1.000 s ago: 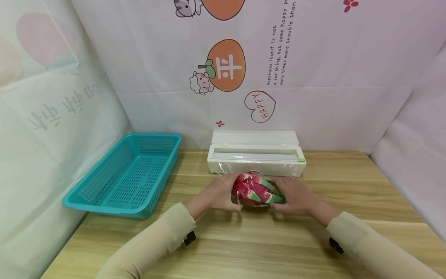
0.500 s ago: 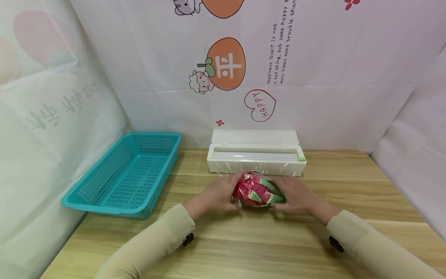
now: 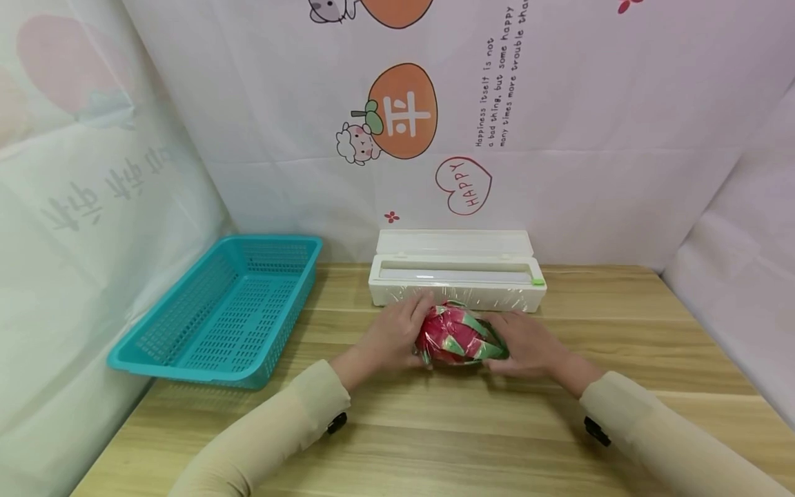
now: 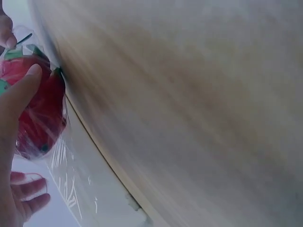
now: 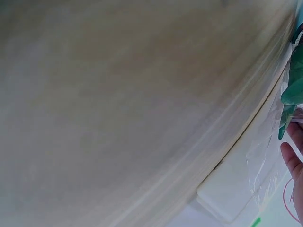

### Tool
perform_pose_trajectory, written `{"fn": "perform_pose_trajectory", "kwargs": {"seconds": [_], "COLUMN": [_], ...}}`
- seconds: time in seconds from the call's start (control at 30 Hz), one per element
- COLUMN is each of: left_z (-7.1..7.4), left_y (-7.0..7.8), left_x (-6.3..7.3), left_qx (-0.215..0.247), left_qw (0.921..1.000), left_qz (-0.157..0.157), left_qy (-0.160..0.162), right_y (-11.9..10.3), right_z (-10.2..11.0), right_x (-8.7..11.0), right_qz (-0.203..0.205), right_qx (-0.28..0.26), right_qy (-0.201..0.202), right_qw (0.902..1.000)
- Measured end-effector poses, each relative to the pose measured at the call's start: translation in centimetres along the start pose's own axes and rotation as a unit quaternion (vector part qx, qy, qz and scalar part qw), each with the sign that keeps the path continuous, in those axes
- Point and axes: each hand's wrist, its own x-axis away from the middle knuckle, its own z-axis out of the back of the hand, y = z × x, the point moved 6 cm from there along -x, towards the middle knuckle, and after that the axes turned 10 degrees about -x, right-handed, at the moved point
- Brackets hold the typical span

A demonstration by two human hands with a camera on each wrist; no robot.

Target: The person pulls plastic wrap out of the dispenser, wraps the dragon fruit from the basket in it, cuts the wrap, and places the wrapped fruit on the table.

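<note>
On the table lies a red dragon fruit (image 3: pixel 456 336) with green scales, under clear cling film that stretches back to the white wrap box (image 3: pixel 459 297). My left hand (image 3: pixel 394 335) is at the fruit's left end. In the left wrist view its thumb rests on the film-covered fruit (image 4: pixel 47 101), while the other fingers (image 4: pixel 33 194) are extended, apart from the fruit. My right hand (image 3: pixel 528 345) holds the fruit's right end between thumb and fingers. Only part of that hand (image 5: pixel 296 165) and the green scales show in the right wrist view.
A turquoise plastic basket (image 3: pixel 286 338) stands at the table's left. The wrap box has its lid (image 3: pixel 453 243) raised and a roll (image 3: pixel 453 276) inside. A printed white cloth (image 3: pixel 577 138) hangs behind. Bare wood (image 3: pixel 459 442) lies in front of the fruit.
My left hand's fingers have shifted up and back at the fruit's left end. The right hand and the fruit have stayed nearly in place. The head view has tilted slightly.
</note>
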Motion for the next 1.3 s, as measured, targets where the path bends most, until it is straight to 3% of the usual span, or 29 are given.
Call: {"fn": "perform_pose_trajectory", "kwargs": {"seconds": [0.17,0.27,0.57,0.9,1.1,1.3], "left_z": [0.4,0.3,0.7,0.5,0.6,0.5], "left_y": [0.5,0.8,1.0,0.9,0.8,0.7], "left_x": [-0.3,-0.5,-0.8,-0.8,-0.8,-0.9], "left_qx": [0.002,-0.01,-0.012,-0.005,0.006,0.006], "left_qw": [0.9973,0.9954,0.994,0.9949,0.9938,0.9951], "left_qz": [-0.059,-0.079,-0.082,-0.077,-0.084,-0.082], "left_qy": [0.044,0.053,0.071,0.065,0.073,0.055], "right_y": [-0.2,-0.2,-0.3,-0.3,-0.7,-1.9], "right_z": [0.1,0.1,0.2,0.5,1.3,2.0], "right_x": [0.0,0.0,0.0,0.8,0.9,0.6], "right_qz": [-0.005,-0.009,0.004,0.005,0.06,0.12], "right_qx": [-0.002,-0.002,0.003,0.001,0.0,0.017], "right_qy": [-0.004,-0.008,-0.009,-0.025,0.029,0.093], "right_qw": [1.0,0.9999,0.9999,0.9997,0.9978,0.9882]}}
